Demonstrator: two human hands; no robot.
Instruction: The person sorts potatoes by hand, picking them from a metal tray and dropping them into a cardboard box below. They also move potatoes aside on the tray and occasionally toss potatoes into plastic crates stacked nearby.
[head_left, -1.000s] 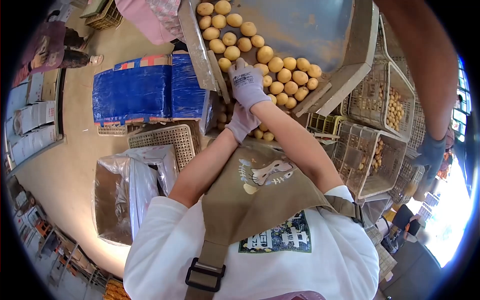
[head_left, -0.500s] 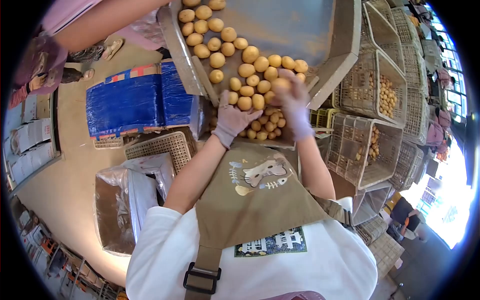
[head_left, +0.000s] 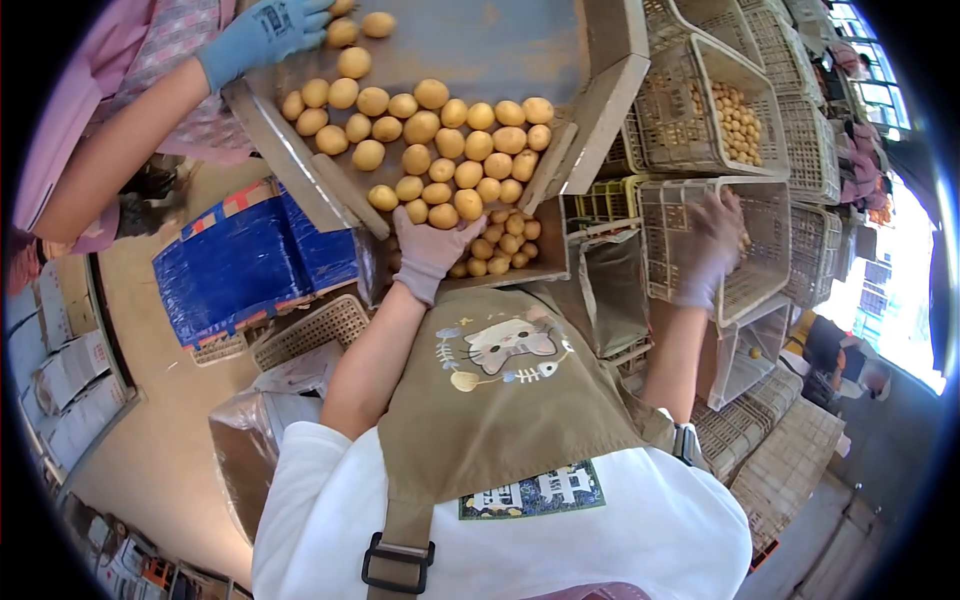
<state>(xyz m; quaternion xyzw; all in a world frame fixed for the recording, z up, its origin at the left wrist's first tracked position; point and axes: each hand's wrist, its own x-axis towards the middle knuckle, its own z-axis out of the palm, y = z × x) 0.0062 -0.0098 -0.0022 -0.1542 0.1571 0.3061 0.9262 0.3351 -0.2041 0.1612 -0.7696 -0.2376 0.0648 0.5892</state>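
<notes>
Round yellow-brown potatoes lie on a sloped sorting tray with raised sides. My left hand, in a pale glove, rests at the tray's lower edge. Its thumb is spread from the fingers, and the fingertips are close against the lowest potatoes. Smaller-looking potatoes lie in a box just below that edge. Off to the right, my right hand, gloved too, is over a plastic crate. Motion smears its fingers, so whether it holds anything is hidden.
Another person's blue-gloved hand touches potatoes at the tray's upper left. A crate with potatoes stands behind my right hand, among stacked crates. On the left are a blue-wrapped box and a woven basket.
My right hand has moved from the potatoes on the tray to the crate at right. My left hand stays at the tray's edge. A blue-gloved hand has come into view, and the view has shifted.
</notes>
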